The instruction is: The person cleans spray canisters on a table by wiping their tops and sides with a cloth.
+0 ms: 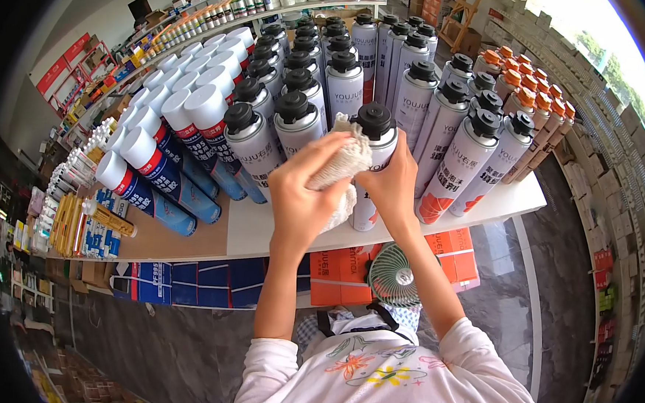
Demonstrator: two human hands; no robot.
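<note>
My left hand [303,187] is closed around a bunched, cream-coloured cloth [349,157], which rests against the side of a spray foam can. This spray foam can [366,213] stands upright near the table's front edge, white with a black cap. Fingers of my right hand [394,178] wrap round its right side. Part of its label is hidden behind my hands and the cloth. Close by on the left stands a similar black-capped can [296,126], and on the right another white can [457,169] with a red pattern at its base.
Rows of blue cans with white caps [169,174] fill the table's left side. Orange-capped bottles [524,99] stand at the right. The white table [276,235] has boxes [336,276] beneath it. A green fan [394,276] sits by my lap. Stocked shelves line the room.
</note>
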